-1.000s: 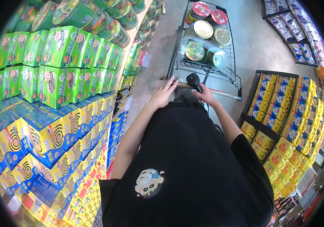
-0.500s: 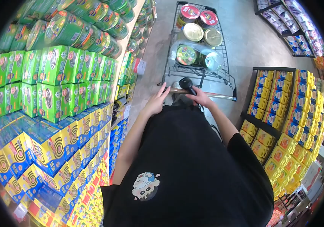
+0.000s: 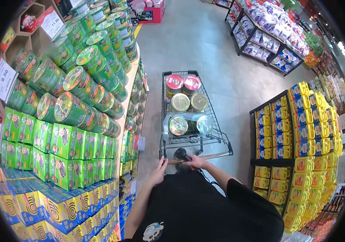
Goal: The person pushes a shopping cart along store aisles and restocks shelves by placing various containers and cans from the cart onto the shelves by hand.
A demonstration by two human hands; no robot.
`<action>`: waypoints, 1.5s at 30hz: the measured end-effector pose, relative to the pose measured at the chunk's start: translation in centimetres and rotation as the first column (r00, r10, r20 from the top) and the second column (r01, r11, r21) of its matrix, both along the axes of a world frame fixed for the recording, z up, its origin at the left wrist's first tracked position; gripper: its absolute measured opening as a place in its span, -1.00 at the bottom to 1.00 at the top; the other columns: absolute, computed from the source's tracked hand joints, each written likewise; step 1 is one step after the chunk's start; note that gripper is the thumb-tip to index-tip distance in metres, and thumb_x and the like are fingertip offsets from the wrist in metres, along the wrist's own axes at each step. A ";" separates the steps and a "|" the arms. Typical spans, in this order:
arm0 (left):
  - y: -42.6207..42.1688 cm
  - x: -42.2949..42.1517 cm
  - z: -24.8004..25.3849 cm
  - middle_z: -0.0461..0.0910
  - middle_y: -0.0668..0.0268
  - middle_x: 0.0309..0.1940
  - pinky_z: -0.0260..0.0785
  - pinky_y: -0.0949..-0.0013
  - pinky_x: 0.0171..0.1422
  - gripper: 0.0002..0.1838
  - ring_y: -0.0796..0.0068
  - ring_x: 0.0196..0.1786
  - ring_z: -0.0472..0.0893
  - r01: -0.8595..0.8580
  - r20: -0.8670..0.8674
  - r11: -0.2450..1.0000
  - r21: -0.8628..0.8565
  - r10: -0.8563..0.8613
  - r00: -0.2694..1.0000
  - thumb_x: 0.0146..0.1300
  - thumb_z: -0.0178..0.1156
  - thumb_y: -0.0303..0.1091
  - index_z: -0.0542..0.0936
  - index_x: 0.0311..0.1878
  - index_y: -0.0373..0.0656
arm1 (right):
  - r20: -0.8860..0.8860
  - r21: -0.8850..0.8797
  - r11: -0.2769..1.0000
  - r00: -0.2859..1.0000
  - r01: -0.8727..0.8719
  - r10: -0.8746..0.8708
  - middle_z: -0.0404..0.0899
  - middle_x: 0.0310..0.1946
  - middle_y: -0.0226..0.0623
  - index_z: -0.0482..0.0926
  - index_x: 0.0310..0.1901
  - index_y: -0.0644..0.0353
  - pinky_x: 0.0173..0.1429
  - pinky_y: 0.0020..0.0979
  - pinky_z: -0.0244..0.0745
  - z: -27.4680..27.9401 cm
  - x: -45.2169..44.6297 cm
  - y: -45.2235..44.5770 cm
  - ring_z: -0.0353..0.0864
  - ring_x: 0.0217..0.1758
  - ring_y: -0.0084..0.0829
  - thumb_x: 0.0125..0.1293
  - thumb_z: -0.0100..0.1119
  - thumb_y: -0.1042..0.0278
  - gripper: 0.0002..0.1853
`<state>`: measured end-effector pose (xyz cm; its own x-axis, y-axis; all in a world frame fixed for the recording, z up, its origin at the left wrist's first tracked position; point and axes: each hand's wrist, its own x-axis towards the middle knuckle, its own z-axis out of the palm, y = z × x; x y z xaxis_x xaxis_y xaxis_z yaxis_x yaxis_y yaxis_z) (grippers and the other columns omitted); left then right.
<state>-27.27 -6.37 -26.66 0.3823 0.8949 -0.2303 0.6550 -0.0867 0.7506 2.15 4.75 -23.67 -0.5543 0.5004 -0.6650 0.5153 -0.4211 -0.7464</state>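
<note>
Straight ahead, the cart [image 3: 212, 111] sits with six tubs [image 3: 180, 102] aboard: two with red lids at the far end, two with gold in the middle, and a pair under clear wrap [image 3: 210, 123] nearest the handle [image 3: 217, 155]. And look, the right hand [image 3: 196, 162] is closed around a black device [image 3: 181, 154], right at the handle! On the other end, the left hand [image 3: 156, 173] reaches it with its fingers; whether they curl round, I can't tell. Green tubs [image 3: 90, 60] crowd the left, yellow jugs [image 3: 307, 147] the right.
</note>
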 end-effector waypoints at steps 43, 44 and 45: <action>0.7 1.6 46.9 0.72 0.15 -0.11 0.51 0.21 0.02 -0.73 0.19 -0.04 0.65 0.122 0.102 0.521 0.845 -0.380 0.919 0.35 0.30 -0.35 0.69 0.05 -0.24 | 0.024 0.044 0.998 0.999 0.035 -0.036 0.54 -0.51 -0.41 0.57 0.14 0.22 -0.40 -0.41 0.41 -1.5 -0.1 0.0 0.51 -0.54 -0.57 0.37 0.42 0.01 -0.49; 0.6 1.7 46.9 0.72 0.15 -0.11 0.51 0.22 0.01 -0.74 0.19 -0.05 0.65 0.121 0.104 0.524 0.843 -0.380 0.919 0.35 0.30 -0.35 0.69 0.04 -0.24 | 0.016 0.043 0.998 0.999 0.041 -0.042 0.54 -0.51 -0.41 0.57 0.13 0.23 -0.40 -0.40 0.42 -1.8 -0.1 -0.1 0.52 -0.54 -0.57 0.37 0.42 0.02 -0.50; 0.6 1.7 47.0 0.72 0.15 -0.11 0.51 0.22 0.01 -0.74 0.19 -0.05 0.65 0.119 0.107 0.526 0.842 -0.379 0.919 0.34 0.30 -0.35 0.69 0.04 -0.24 | 0.010 0.042 0.998 0.999 0.048 -0.049 0.54 -0.51 -0.41 0.57 0.12 0.23 -0.40 -0.40 0.43 -1.7 -0.2 -0.1 0.52 -0.54 -0.57 0.37 0.42 0.02 -0.50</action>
